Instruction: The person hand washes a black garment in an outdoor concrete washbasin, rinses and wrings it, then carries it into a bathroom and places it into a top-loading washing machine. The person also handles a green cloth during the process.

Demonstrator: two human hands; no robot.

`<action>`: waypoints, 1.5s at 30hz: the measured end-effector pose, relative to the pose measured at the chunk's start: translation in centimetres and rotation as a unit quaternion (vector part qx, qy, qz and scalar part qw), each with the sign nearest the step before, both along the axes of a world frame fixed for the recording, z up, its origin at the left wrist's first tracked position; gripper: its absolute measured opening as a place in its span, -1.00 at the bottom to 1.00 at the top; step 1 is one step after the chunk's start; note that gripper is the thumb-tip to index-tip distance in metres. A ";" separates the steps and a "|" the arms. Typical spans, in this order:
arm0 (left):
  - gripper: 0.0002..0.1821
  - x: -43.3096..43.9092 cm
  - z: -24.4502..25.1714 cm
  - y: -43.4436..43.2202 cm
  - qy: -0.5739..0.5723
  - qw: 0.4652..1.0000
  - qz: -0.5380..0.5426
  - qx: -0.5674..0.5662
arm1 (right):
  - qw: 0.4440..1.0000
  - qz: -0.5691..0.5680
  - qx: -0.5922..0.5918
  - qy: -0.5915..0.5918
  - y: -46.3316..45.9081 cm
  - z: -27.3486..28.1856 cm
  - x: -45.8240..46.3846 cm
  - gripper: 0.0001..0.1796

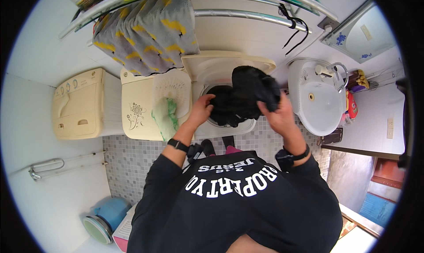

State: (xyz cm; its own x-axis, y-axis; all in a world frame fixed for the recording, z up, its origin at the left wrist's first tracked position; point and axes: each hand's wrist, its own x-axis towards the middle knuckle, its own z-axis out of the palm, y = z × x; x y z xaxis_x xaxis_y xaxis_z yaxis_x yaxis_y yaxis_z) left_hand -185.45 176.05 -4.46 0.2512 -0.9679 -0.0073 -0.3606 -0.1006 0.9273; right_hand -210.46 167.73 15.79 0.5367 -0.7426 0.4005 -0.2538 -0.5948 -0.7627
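A bunched black garment [255,87] hangs over the round tub opening of a cream washing machine [218,133]. My right hand [280,115] grips its right side. At the tub's left rim, my left hand [201,109] has its curled fingers on the lower left part of the dark cloth; the fingertips are partly hidden. The lower cloth reaches into the opening, and the tub's inside is mostly covered. Behind it the machine's hinged lid [228,61] stands raised. Left of the tub, a green and white mesh cloth [167,118] lies partly over a slotted plastic cover [172,87].
A white washbasin [321,104] with a faucet is on the right. Another cream machine [79,104] stands at far left. A grey and yellow towel [149,34] hangs from a metal rail [238,14] above. Small tiles [129,163] cover the floor; a blue container [114,213] sits lower left.
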 end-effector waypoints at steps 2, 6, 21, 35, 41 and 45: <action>-0.47 -2.2 -1.8 -0.7 -0.134 0.987 0.029 -0.089 | 0.998 -0.046 0.028 -0.023 0.0 1.0 -2.1 -0.60; -0.46 -2.4 -1.5 -2.6 -0.079 0.986 -0.144 0.007 | 0.985 -0.031 0.026 -0.169 -1.1 5.0 -2.8 -0.59; -0.84 2.1 16.5 -0.6 0.303 0.879 0.272 -0.249 | 0.886 -0.307 0.346 -0.035 -6.3 -6.1 -13.1 -0.65; -0.51 -6.6 -3.1 -2.2 0.009 1.000 0.003 -0.004 | 0.833 -0.044 0.324 -0.447 -2.8 1.3 2.1 -0.64; -0.51 -3.9 -3.7 0.1 -0.115 0.860 -0.202 0.454 | 0.895 -0.097 0.205 -0.385 -1.8 -2.6 3.4 -0.66; 0.09 -4.9 -3.1 2.0 -0.194 0.924 -0.021 0.328 | 0.910 -0.099 0.333 -0.227 -1.7 -5.5 3.5 -0.64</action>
